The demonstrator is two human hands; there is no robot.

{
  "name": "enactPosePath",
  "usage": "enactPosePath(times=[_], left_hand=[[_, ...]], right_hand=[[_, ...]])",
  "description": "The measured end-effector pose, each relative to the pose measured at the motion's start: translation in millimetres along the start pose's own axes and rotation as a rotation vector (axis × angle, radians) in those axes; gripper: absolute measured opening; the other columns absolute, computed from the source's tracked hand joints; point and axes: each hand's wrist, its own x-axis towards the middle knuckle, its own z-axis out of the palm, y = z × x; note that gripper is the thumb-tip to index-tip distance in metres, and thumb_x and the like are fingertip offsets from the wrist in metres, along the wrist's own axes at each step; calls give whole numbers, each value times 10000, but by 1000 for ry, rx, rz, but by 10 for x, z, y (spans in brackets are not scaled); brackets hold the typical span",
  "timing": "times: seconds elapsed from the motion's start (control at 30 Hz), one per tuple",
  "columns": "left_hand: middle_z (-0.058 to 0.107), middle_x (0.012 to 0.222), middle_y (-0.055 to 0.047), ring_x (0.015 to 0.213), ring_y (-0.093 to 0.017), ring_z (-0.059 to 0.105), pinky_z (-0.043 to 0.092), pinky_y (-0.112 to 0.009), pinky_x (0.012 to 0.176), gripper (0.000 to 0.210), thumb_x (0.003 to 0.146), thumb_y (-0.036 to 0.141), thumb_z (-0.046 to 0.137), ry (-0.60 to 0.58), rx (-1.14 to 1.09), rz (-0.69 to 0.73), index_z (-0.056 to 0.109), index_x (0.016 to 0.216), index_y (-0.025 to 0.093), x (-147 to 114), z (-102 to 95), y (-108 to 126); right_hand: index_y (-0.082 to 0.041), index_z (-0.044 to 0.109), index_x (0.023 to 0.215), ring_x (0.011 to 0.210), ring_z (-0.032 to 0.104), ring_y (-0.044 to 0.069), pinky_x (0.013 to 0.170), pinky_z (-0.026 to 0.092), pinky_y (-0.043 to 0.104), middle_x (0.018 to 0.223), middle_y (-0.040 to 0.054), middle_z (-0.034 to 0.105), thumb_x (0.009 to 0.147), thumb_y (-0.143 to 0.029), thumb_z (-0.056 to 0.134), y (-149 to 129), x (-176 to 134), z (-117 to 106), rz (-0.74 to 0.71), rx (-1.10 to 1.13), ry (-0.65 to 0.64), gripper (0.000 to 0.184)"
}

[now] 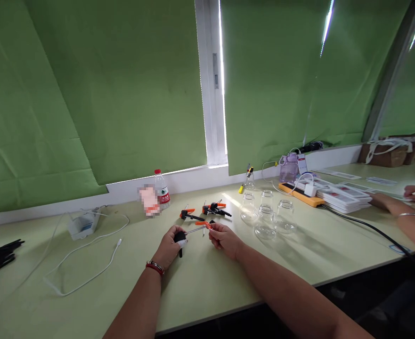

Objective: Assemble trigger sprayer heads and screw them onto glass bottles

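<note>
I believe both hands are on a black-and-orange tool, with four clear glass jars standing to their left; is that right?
Almost: the head view shows the four clear glass jars to the right of the left hand and right hand, not to their left. Both hands are on the black-and-orange tool.

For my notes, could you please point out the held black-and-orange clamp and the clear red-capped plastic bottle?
Held black-and-orange clamp [195,230]: head view, metal bar.
Clear red-capped plastic bottle [164,192]: head view, label.
</note>
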Motion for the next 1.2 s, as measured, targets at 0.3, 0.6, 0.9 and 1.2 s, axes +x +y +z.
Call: enactPosePath(times=[0.3,0.6,0.9,1.2], left_hand=[[595,800,-12,700,-141,547,446,-253,634,349,612,287,690,33,-64,0,560,914,169,25,80,-38],[641,855,-39,825,-190,602,467,-295,723,392,618,298,697,67,-125,-9,564,962,164,65,151,-62],[582,891,-20,673,-119,573,500,-303,657,423,657,312,650,-57,-312,-25,462,1020,204,-11,228,62],[573,897,-28,813,-160,561,466,-283,706,477,638,262,683,-91,-254,2,461,1056,206,-51,257,107]], right_hand=[[-176,513,823,402,390,42,369,239,196,638,-36,556,670,-443,655,71,35,-26,-12,-24,-50,339],[-167,525,853,403,387,41,387,238,210,685,-22,586,676,-441,677,40,2,-14,-57,14,-113,360],[-180,541,923,435,421,58,404,258,215,721,-6,623,650,-453,711,59,-1,-17,-75,6,-149,421],[-174,561,998,476,444,62,419,274,215,774,10,626,674,-432,702,16,-55,-2,-45,-20,-155,438]])
